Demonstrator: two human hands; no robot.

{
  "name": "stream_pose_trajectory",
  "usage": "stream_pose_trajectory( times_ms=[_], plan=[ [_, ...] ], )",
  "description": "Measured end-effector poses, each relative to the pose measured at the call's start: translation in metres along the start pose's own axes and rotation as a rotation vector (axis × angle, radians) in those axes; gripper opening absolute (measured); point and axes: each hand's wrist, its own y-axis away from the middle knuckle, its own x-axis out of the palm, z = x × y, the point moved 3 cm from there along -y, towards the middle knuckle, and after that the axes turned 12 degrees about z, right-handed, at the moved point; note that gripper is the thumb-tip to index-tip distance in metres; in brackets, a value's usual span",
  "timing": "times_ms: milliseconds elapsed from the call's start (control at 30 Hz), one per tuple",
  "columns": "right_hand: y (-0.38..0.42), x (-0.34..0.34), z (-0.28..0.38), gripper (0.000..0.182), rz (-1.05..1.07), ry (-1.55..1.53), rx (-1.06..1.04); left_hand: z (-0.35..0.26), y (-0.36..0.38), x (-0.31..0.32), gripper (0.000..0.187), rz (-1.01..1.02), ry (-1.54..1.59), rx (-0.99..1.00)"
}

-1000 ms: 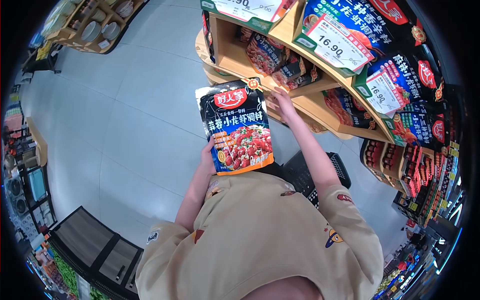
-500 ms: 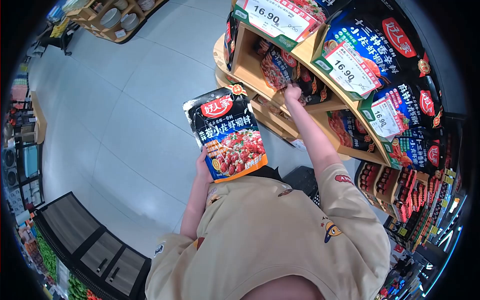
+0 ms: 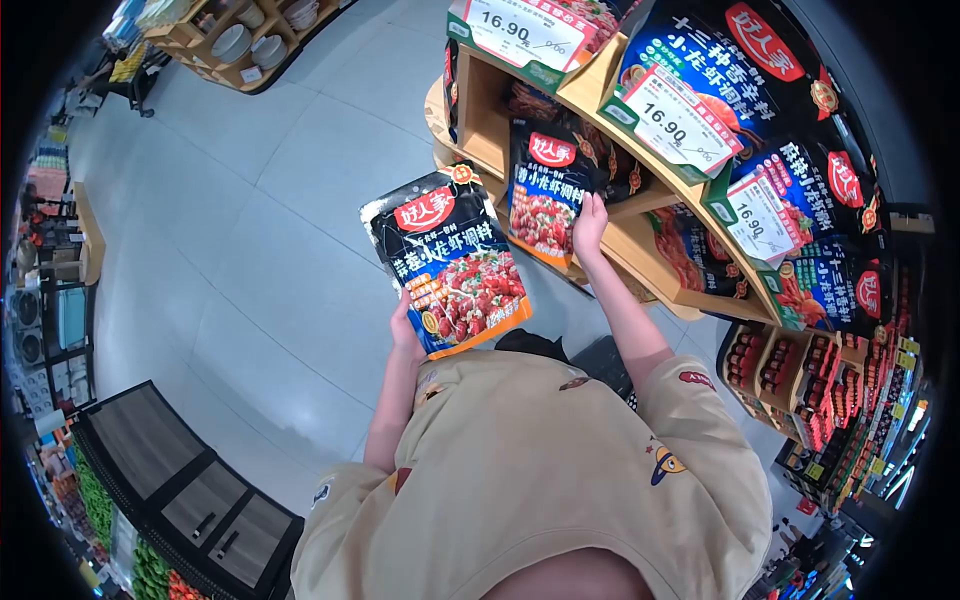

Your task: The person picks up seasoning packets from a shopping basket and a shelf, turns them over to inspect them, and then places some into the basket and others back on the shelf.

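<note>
At the left of the wooden shelf (image 3: 484,105), over the tiled floor (image 3: 290,230), I have one pouch in each of the hands. The left hand (image 3: 402,326) grips the garlic pouch (image 3: 450,275) by its left edge, thumb on the printed front and the other fingers out of sight behind it, so the pack faces up with its orange bottom toward me. The right hand (image 3: 590,228) is closed on the lower right edge of the second pouch (image 3: 546,192), a similar pack a little farther off, tilted in front of the shelf opening; whether it touches the shelf lip I cannot tell. The two pouches are close beside each other, near corner to corner.

To handle this well, I would keep the right grip firm but shallow, because a soft pack likely sags or twists when held by one edge. I would lift its lower end a little before drawing it nearer, and angle it away from the dark pouches (image 3: 622,168) in the compartment and the price card (image 3: 682,122) to the right. The left hand should hold the garlic pouch level and slightly left, leaving room between the packs
</note>
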Motion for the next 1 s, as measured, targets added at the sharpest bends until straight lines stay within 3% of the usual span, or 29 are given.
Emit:
stream_pose_trajectory(
  times_ms=[133,200,300,467,633,800,1000],
  plan=[
    [0.052,-0.030,0.024,0.021,0.091,-0.356,0.120,0.004,-0.001,0.004,0.050,0.030,-0.021,0.000],
    [0.070,-0.050,0.003,0.022,0.061,-0.589,0.186,0.008,-0.002,0.010,0.050,0.078,0.006,0.015],
    [0.102,-0.088,0.027,0.022,-0.051,-0.731,0.295,0.012,-0.004,0.012,0.050,0.120,0.001,-0.003],
    [0.131,-0.154,0.047,0.024,0.038,-0.898,0.283,0.017,-0.007,0.026,0.050,0.135,-0.103,-0.004],
    [0.153,-0.199,0.039,0.025,-0.017,-1.007,0.267,0.032,-0.016,0.046,0.048,0.160,-0.139,-0.077],
    [0.169,-0.213,0.040,0.027,0.118,-1.205,0.459,0.065,-0.029,0.078,0.049,0.219,-0.230,-0.216],
    [0.175,-0.202,0.054,0.024,0.115,-1.133,0.535,0.129,-0.035,0.099,0.053,0.383,-0.099,-0.468]
  ],
)
